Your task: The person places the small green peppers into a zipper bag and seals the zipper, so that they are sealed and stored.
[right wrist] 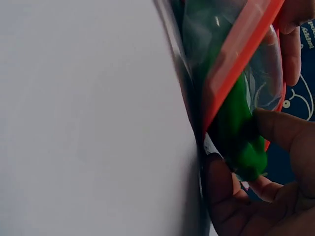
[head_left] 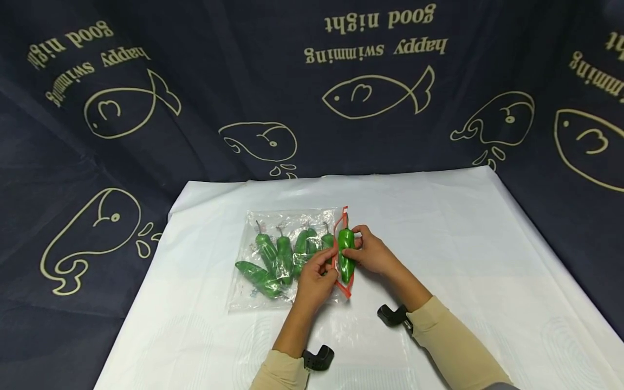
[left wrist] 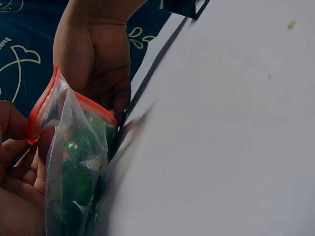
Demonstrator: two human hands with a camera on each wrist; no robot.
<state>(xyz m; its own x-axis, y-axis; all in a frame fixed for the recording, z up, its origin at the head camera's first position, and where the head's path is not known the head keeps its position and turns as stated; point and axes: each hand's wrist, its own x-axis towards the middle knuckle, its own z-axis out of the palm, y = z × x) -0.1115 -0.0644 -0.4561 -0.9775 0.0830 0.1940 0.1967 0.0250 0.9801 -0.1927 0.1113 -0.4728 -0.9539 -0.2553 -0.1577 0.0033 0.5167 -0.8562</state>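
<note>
A clear zip bag (head_left: 244,300) with a red zip edge lies flat on the table, several green peppers (head_left: 284,254) inside it. My left hand (head_left: 314,281) pinches the red zip edge (left wrist: 34,120) and keeps the mouth apart. At that mouth, my right hand (head_left: 372,253) grips one green pepper (head_left: 346,254) between thumb and fingers. In the right wrist view this pepper (right wrist: 238,123) lies partly behind the red edge, so part of it is within the opening. Some peppers in the bag are partly hidden by my left hand.
A white cloth (head_left: 463,244) covers the table under the bag. Behind and beside it hangs a dark blue curtain (head_left: 205,65) with fish drawings and lettering. Each wrist carries a black camera mount (head_left: 319,357).
</note>
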